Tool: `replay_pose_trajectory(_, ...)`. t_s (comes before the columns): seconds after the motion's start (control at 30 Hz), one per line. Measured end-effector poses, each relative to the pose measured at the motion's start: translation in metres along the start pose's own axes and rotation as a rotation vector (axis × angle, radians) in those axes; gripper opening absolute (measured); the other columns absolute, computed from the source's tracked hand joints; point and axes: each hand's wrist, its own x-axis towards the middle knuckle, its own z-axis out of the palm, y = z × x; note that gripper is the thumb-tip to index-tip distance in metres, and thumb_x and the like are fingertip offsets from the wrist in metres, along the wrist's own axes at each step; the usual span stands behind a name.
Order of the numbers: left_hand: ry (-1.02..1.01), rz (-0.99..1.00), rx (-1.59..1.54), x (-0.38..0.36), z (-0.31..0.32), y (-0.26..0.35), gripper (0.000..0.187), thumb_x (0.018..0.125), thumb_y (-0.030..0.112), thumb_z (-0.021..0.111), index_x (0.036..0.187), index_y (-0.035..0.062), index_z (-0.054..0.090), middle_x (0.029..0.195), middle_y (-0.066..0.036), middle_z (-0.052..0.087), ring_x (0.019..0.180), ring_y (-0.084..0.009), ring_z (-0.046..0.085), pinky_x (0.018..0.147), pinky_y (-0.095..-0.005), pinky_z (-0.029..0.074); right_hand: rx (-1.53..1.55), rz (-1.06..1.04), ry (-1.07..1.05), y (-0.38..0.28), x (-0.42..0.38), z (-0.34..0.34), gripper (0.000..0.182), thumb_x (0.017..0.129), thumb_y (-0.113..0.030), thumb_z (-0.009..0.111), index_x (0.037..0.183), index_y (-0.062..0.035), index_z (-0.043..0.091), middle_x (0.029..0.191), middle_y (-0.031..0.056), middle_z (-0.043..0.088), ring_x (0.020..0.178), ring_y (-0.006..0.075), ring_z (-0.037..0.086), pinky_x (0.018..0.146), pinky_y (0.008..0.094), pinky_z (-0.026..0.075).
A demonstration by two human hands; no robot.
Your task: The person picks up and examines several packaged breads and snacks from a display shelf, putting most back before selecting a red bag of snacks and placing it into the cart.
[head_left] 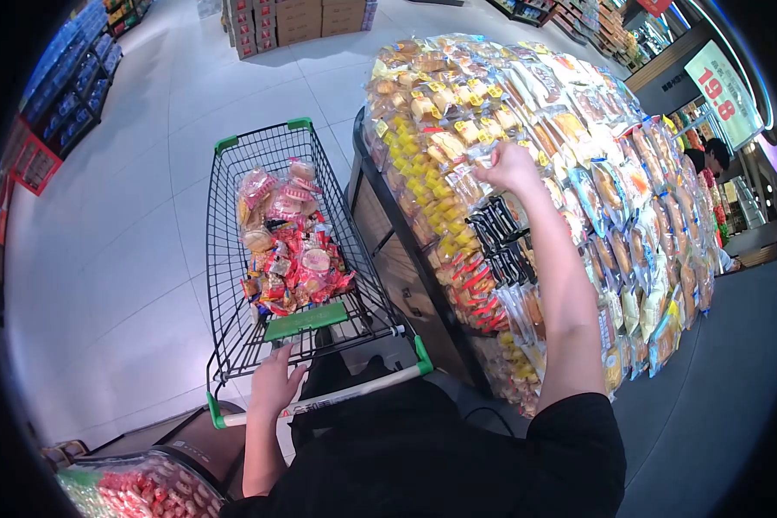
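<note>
My right hand (511, 168) reaches over a heaped display of wrapped breads (570, 125), its fingers pinched at the edge of a clear-wrapped snack packet (466, 183). Just below it lie black-wrapped packets (496, 226) and a band of yellow-wrapped ones (410, 155). Over the left part of the cart handle (345, 394) is my left hand (274, 382), its fingers stretched forward and its thumb apart. The wire shopping cart (218, 207) with green corners holds pink-wrapped round pastries (289, 198) and many small red-wrapped snacks (289, 259).
The display's dark-edged stand (406, 250) runs close along the cart's right side. At lower left is a bin of pink-wrapped goods (151, 488). Cardboard boxes (306, 19) stand ahead on the tiled floor (138, 233). A price sign (721, 95) and another person (712, 157) are at right.
</note>
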Motion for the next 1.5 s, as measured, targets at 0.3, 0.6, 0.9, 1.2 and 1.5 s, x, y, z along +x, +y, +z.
replay_pose_trajectory(0.3, -0.019, 0.052, 0.042, 0.003, -0.007, -0.014, 0.053, 0.089, 0.03, 0.066, 0.131, 0.0021, 0.052, 0.119, -0.022, 0.063, 0.106, -0.0393, 0.062, 0.089, -0.0458, 0.05, -0.186, 0.07, -0.099, -0.025, -0.012, -0.002, 0.06, 0.065, -0.044, 0.083, 0.101, 0.0017, 0.07, 0.105, 0.0221, 0.07, 0.101, 0.034, 0.068, 0.091, 0.0421, 0.053)
replay_pose_trajectory(0.6, -0.093, 0.085, 0.187, 0.028, -0.031, -0.048, 0.055, 0.089, 0.034, 0.065, 0.132, 0.0031, 0.052, 0.113, -0.018, 0.065, 0.101, -0.0365, 0.064, 0.084, -0.0465, 0.052, -0.201, 0.038, -0.026, -0.025, 0.0, 0.013, 0.057, 0.069, -0.035, 0.081, 0.108, 0.0003, 0.061, 0.102, 0.024, 0.069, 0.1, 0.0363, 0.067, 0.088, 0.043, 0.053)
replay_pose_trajectory(0.9, -0.438, -0.067, 0.284, 0.137, -0.022, -0.148, 0.042, 0.088, 0.034, 0.062, 0.118, 0.0035, 0.062, 0.111, -0.019, 0.067, 0.105, -0.0351, 0.064, 0.089, -0.0457, 0.051, 0.234, -0.388, 0.325, -0.112, -0.084, 0.017, 0.041, 0.076, -0.019, 0.077, 0.102, -0.0025, 0.052, 0.089, 0.0198, 0.06, 0.087, 0.0401, 0.059, 0.079, 0.047, 0.046)
replay_pose_trajectory(1.2, -0.51, -0.004, 0.182, 0.269, 0.126, -0.259, 0.029, 0.082, 0.027, 0.062, 0.093, 0.0019, 0.071, 0.098, -0.021, 0.07, 0.096, -0.036, 0.067, 0.085, -0.0461, 0.053, 0.135, -0.531, -0.595, -0.099, -0.272, 0.204, 0.042, 0.077, -0.036, 0.078, 0.103, -0.0056, 0.064, 0.129, 0.0155, 0.057, 0.129, 0.0384, 0.047, 0.11, 0.0537, 0.034)
replay_pose_trajectory(1.5, -0.129, -0.214, 0.051, 0.339, 0.241, -0.197, 0.047, 0.083, 0.035, 0.069, 0.118, 0.0062, 0.058, 0.12, -0.018, 0.063, 0.112, -0.0358, 0.06, 0.091, -0.048, 0.049, 0.257, -0.363, -0.197, -0.104, -0.305, 0.232, 0.018, 0.067, -0.004, 0.065, 0.085, -0.0076, 0.067, 0.124, 0.0155, 0.063, 0.12, 0.0428, 0.057, 0.095, 0.0442, 0.05)
